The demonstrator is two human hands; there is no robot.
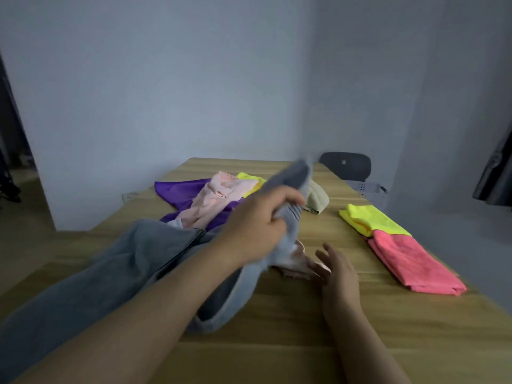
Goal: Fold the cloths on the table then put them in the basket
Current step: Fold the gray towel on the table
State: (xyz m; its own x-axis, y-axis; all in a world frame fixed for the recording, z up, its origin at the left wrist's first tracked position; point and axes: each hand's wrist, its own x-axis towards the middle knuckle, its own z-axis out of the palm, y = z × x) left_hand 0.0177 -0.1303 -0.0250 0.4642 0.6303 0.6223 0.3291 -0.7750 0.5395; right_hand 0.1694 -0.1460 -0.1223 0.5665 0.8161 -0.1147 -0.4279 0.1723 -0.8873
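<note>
Grey cloth [83, 286] held by left grip [257, 231]; right grip [339, 273] slack; cloth heap [219, 195] behind.

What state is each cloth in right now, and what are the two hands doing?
Grey towel: held up, unfolded, gripped by left hand.
Right hand: open, fingers spread.
Coral cloth: folded flat.
Yellow cloth on the right: folded, touching coral cloth.
Purple cloth: spread unfolded.
Pale pink cloth: crumpled on purple cloth.
</note>
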